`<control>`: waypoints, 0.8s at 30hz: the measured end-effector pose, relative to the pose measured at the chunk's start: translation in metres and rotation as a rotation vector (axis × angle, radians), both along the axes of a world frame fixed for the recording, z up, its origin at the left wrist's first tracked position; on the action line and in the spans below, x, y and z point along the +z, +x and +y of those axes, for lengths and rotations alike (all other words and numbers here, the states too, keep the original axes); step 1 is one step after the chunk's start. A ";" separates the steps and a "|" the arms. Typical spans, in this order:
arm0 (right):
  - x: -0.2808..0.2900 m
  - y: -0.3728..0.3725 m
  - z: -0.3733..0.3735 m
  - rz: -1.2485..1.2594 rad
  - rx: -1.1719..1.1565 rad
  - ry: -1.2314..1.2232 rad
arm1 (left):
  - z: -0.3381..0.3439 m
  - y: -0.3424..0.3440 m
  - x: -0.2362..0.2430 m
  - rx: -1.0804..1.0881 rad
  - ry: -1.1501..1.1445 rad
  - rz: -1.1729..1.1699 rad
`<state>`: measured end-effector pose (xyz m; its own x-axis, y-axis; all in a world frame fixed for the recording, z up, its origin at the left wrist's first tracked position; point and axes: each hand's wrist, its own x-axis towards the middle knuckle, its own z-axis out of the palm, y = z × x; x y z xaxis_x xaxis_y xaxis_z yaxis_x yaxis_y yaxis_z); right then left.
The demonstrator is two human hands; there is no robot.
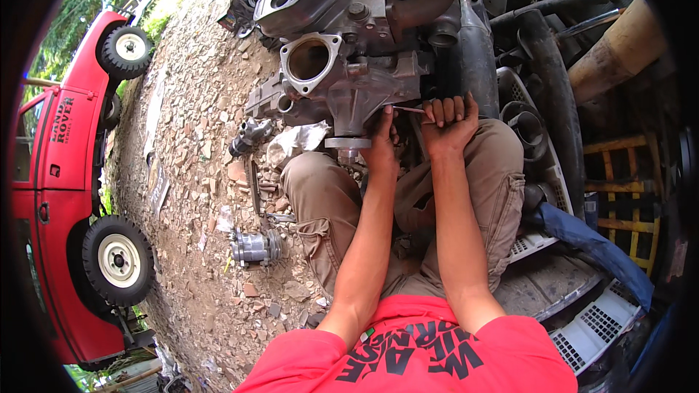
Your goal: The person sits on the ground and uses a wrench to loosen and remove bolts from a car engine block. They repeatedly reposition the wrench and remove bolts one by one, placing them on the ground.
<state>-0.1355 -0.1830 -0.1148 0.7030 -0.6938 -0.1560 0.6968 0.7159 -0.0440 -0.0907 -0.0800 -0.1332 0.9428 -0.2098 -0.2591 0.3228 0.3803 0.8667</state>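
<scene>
A large grey metal engine (357,73) stands in front of my knees, with a three-cornered flanged opening (310,63) on its near face. Low on it, a round metal flange (348,143) sticks out toward me. My right hand (445,127) is closed around a thin metal tool (410,109), whose far end reaches the engine's lower right side; its exact kind is unclear. Just beside the flange, my left hand (380,142) is up against the casting, thumb raised near the tool's tip and fingers curled. What those fingers hold, if anything, is hidden.
On the stony ground to the left lie a silver cylindrical part (255,246), a dark metal fitting (251,137) and a crumpled plastic bag (297,142). Pipes (546,80) and a white plastic crate (598,326) crowd the right. A red vehicle (62,189) stands far left.
</scene>
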 end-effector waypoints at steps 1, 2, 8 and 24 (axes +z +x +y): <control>-0.005 0.001 -0.003 0.012 -0.001 0.013 | -0.001 0.000 0.001 0.000 0.007 -0.015; -0.010 0.004 -0.004 0.032 -0.008 0.020 | -0.002 -0.001 0.003 0.000 0.014 -0.030; 0.003 0.010 -0.004 0.137 -0.029 -0.194 | 0.002 0.004 -0.006 -0.112 -0.100 0.075; 0.023 -0.014 -0.007 0.072 0.049 -0.132 | 0.003 -0.009 -0.003 -0.124 -0.045 0.038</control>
